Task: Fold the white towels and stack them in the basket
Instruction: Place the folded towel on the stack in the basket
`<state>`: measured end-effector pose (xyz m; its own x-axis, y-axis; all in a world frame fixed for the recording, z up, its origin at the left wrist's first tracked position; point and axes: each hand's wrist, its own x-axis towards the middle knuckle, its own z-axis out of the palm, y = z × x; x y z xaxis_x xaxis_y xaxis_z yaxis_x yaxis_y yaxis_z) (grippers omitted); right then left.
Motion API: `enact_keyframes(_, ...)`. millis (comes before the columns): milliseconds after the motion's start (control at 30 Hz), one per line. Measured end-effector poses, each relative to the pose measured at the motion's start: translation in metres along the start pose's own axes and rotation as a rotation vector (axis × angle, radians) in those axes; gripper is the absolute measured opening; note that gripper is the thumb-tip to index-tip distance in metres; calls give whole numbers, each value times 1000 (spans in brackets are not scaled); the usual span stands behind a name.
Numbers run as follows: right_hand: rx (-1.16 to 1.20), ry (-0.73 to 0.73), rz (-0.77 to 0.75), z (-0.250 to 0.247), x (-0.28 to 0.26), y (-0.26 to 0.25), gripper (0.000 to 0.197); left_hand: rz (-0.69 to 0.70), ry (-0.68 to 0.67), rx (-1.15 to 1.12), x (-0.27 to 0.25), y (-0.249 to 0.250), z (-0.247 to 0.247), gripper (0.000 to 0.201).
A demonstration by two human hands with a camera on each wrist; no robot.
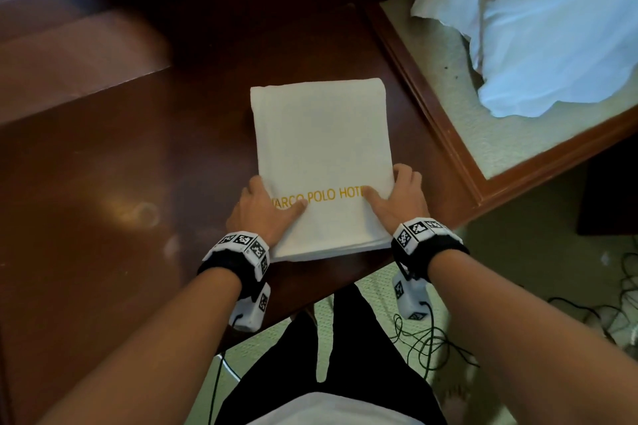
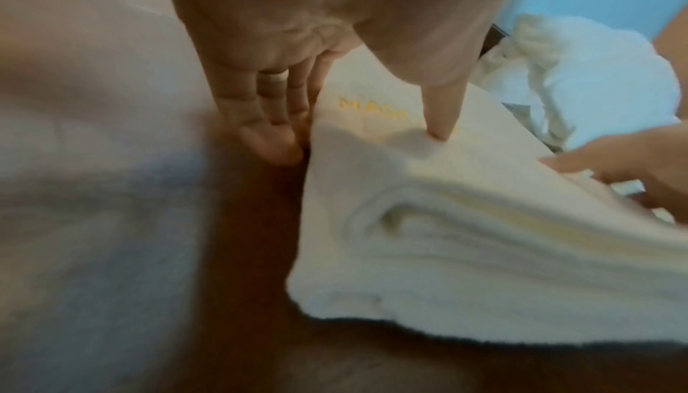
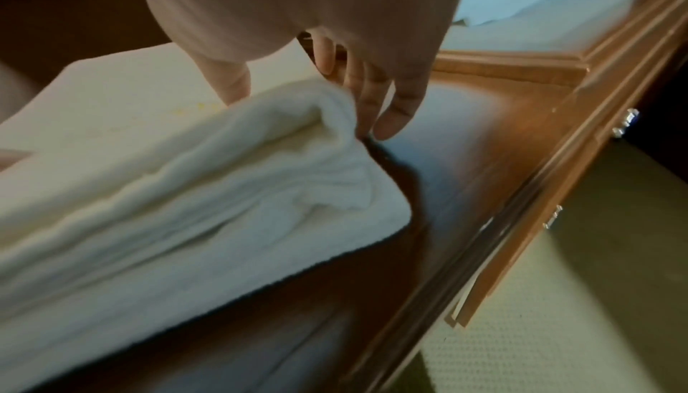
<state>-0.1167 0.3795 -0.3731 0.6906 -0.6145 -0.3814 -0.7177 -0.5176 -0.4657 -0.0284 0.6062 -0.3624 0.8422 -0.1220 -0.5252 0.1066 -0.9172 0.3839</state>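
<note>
A white towel (image 1: 321,148) folded into a thick rectangle lies on the dark wooden table (image 1: 103,183), with yellow hotel lettering across its near half. My left hand (image 1: 266,207) holds its near left edge, thumb on top and fingers down along the side (image 2: 363,143). My right hand (image 1: 393,197) holds the near right edge the same way (image 3: 309,113); there the top layers (image 3: 327,105) are lifted slightly. The stacked layers of the towel's near end show in both wrist views (image 2: 465,222) (image 3: 167,193). No basket is in view.
A heap of crumpled white linen (image 1: 552,28) lies on a lighter, wood-framed surface (image 1: 448,97) to the right of the table. Cables (image 1: 431,345) trail over the pale carpet by my legs. The table's near edge runs just behind my wrists.
</note>
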Motion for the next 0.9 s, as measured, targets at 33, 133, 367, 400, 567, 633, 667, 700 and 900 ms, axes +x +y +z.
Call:
enact_keyframes(33, 28, -22, 43, 2, 1, 1, 71, -35, -11, -16, 2, 1, 2, 91)
enact_keyframes(133, 109, -106, 161, 5, 6, 2, 81, -125, -37, -144, 4, 2, 6, 83)
enact_keyframes(367, 328, -210, 284, -11, 7, -12, 47, -60, -3, -306, -3, 15, 0, 55)
enact_keyframes(400, 319, -198, 267, -15, 5, -18, 47, -38, 16, -302, -5, 20, -4, 52)
enact_keyframes(567, 383, -104, 245, -39, -4, -47, 46, 131, 106, -262, -18, 47, -32, 44)
enact_keyframes(633, 364, -53, 215, -54, -8, -58, 44, 206, 131, -237, -23, 61, -48, 41)
enact_keyframes(667, 349, -25, 195, -64, -10, -63, 43, 242, 146, -230, -26, 70, -57, 39)
enact_keyframes(700, 341, 1, 176, -75, -11, -67, 43, 273, 155, -229, -28, 80, -66, 38)
enact_keyframes(900, 392, 173, 41, -160, -5, -72, 43, 456, 172, -292, -41, 160, -100, 38)
